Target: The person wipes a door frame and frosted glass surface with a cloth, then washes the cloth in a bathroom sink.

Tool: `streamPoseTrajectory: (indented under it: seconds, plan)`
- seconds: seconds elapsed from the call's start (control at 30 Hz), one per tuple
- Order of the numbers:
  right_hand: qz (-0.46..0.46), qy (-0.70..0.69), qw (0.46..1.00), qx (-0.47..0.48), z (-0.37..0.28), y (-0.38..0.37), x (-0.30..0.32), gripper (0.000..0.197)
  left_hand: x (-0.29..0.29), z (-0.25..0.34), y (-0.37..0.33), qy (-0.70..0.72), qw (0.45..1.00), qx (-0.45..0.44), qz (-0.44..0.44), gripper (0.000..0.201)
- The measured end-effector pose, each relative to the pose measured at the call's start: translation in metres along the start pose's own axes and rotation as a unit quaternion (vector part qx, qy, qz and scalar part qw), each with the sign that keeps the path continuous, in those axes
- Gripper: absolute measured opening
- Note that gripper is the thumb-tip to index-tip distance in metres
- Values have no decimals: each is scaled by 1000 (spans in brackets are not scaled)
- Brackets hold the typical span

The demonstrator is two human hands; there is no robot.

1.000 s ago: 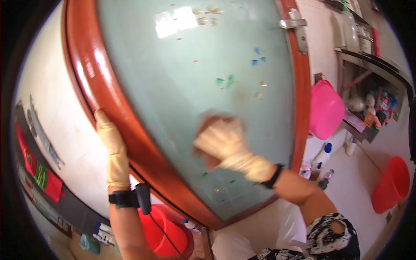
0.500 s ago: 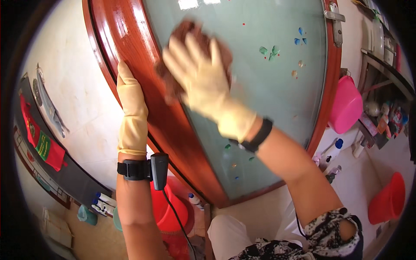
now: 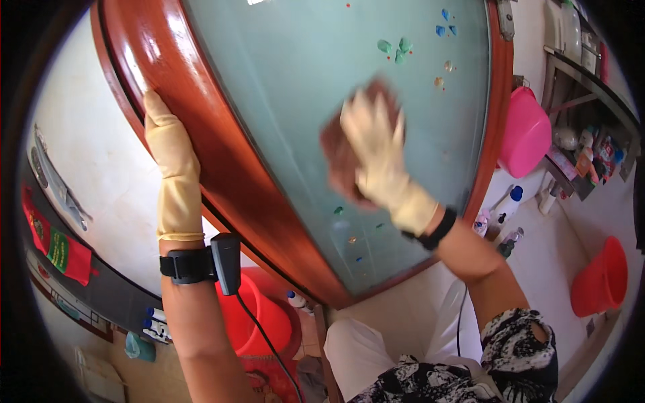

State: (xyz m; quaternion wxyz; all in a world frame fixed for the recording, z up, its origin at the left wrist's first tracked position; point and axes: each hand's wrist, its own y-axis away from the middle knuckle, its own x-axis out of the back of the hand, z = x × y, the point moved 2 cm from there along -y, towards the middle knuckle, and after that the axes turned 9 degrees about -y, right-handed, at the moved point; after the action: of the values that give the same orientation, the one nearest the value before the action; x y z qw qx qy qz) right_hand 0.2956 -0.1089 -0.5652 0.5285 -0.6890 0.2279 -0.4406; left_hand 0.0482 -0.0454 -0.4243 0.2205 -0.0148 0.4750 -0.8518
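A wooden door (image 3: 222,138) with a reddish-brown frame stands in front of me, its pale frosted glass pane (image 3: 282,80) decorated with small coloured petal shapes. My left hand (image 3: 173,144), in a cream rubber glove, is closed on the door's left edge, with some of its fingers hidden. Against the glass, my gloved right hand (image 3: 381,151) presses a brown cloth (image 3: 340,158), its fingers somewhat spread over it. Motion blurs both the cloth and this hand's fingertips.
Below the left forearm stands a red bucket (image 3: 259,316). A pink basin (image 3: 527,131) hangs right of the door, near a cluttered shelf (image 3: 591,87). Bottles (image 3: 507,205) stand below it, and another red bucket (image 3: 600,277) is at the far right. A door handle (image 3: 506,20) juts out at upper right.
My right hand has swept the cloth from the left frame and upper glass down and right to the middle of the pane. My left hand still holds the edge; the whole view has shifted slightly.
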Motion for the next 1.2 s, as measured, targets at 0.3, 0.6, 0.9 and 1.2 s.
streamPoseTrajectory:
  seconds: [0.3,0.6,0.9,1.2]
  plan:
    - [-144,-5,983,-116,-5,201,-71,91,3,10,1,29,998,30,-43,66]
    - [146,-27,976,-160,10,35,-9,96,-3,-2,3,15,999,44,-16,68]
    - [265,-5,927,-264,73,190,-49,97,14,7,15,-123,987,-71,-74,67]
    - [328,-246,771,-488,38,162,-53,70,32,5,20,-176,973,-126,-82,67]
